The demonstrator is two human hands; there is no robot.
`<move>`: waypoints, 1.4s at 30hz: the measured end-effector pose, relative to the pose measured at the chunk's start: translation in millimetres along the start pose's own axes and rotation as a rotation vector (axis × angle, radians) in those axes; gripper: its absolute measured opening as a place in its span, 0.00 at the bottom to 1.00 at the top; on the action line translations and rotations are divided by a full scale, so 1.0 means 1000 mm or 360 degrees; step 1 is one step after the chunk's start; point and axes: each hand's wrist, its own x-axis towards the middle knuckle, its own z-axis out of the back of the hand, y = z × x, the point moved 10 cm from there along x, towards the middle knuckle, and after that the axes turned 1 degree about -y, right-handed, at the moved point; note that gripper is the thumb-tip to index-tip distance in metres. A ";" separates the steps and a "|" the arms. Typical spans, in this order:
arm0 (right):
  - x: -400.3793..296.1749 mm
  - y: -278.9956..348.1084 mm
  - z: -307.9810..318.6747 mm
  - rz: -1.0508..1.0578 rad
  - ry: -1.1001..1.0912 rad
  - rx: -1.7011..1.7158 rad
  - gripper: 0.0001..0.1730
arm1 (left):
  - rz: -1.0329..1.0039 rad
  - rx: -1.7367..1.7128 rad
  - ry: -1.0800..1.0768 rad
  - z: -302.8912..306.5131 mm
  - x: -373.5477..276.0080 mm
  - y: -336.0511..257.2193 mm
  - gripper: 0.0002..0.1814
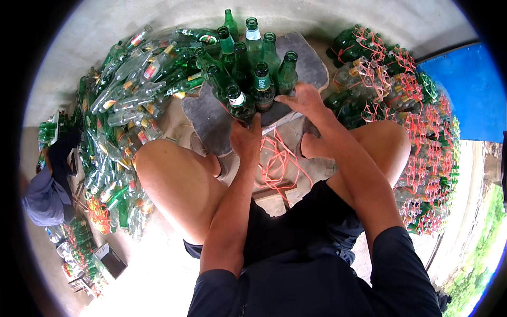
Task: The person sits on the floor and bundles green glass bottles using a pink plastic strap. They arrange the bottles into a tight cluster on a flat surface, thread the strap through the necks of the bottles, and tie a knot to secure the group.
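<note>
Several upright green glass bottles (240, 65) stand in a tight cluster on a dark stone slab (216, 132) between my knees. At the front right of the cluster, my right hand (304, 99) has its thumb and fingers around the base of a green bottle (288, 73). My left hand (246, 136) is at the near side, its fingers curled and its thumb up against the base of a white-necked bottle (237, 101). Whether the curled fingers hold anything is hidden. A thin reddish line shows low on the cluster's left side.
Loose red plastic strapping (277, 162) lies tangled on the floor below the slab. A heap of loose bottles (130, 91) is at left; strapped bundles of bottles (420, 138) fill the right, near a blue panel (467, 87). Another person (49, 194) is bent over at far left.
</note>
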 end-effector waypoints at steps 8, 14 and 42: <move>-0.006 -0.001 0.001 -0.0039 -0.0049 0.0045 0.30 | -0.0115 0.0029 0.0012 0.004 0.004 -0.004 0.29; -0.013 -0.005 -0.006 -0.0098 -0.0145 -0.0066 0.30 | -0.0195 0.0145 0.0076 0.007 0.012 -0.009 0.28; -0.032 0.013 -0.026 -0.0408 -0.0243 0.0109 0.47 | -0.0332 0.0246 0.0090 0.025 0.031 0.001 0.26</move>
